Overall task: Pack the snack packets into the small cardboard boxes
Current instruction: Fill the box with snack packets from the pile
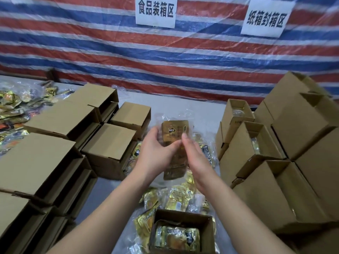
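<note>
While I am holding a brown-gold snack packet (174, 142) up at the centre of the frame, my left hand (156, 153) is gripping its left edge with thumb and fingers curled round it, and my right hand (192, 158) is lying against its right side, fingers fairly straight, the thumb tip pinching near the top edge. A second packet seems to be hanging below the first, though I cannot tell whether they are joined.

Directly beneath, at the lower centre, the open small box (181, 233) is sitting with packets already lying inside it. Loose packets (176, 198) are strewn on the tabletop (102, 187) between my forearms. Closed boxes (55, 125) are stacked at the left; open-topped boxes (244, 140) are standing at the right.

Risks, as I judge them: the film looks slick, so the packet may be slipping from such a light pinch on the right; and since the box is already part full, dropping this one in crooked could leave it riding above the rim, stopping the flaps from closing.
</note>
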Motion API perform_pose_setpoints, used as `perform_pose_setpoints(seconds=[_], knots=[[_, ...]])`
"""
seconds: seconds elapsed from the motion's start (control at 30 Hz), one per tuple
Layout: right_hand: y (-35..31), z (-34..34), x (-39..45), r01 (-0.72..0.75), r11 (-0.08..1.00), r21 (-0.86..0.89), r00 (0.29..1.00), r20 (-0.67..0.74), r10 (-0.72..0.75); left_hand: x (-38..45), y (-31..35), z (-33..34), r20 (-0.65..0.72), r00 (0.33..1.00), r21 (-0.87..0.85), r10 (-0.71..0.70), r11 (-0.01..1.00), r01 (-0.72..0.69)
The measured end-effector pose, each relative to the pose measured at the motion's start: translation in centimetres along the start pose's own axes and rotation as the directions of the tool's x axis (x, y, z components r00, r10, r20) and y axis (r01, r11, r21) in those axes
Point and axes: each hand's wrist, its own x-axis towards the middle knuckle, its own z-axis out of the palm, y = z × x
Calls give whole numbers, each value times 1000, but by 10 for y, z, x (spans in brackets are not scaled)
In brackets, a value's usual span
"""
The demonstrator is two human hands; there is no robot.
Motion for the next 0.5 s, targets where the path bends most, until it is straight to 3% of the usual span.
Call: perform_pose_setpoints(seconds=[0.1,0.3,0.4,0.5], knots=[[-1,-7,1,11,992,129,1000,18,-14,-2,5,20,13,998,145,62,987,-63],[7,-23,1,-28,880,475,999,54,3,-4,8,26,414,903,368,114,886,-280],[10,-35,3,-37,790,612,997,71,-9,-6,7,17,414,879,518,236,734,-440],[12,-39,5,-20,723,691,995,85,-53,-14,2,15,319,903,649,286,628,-429]])
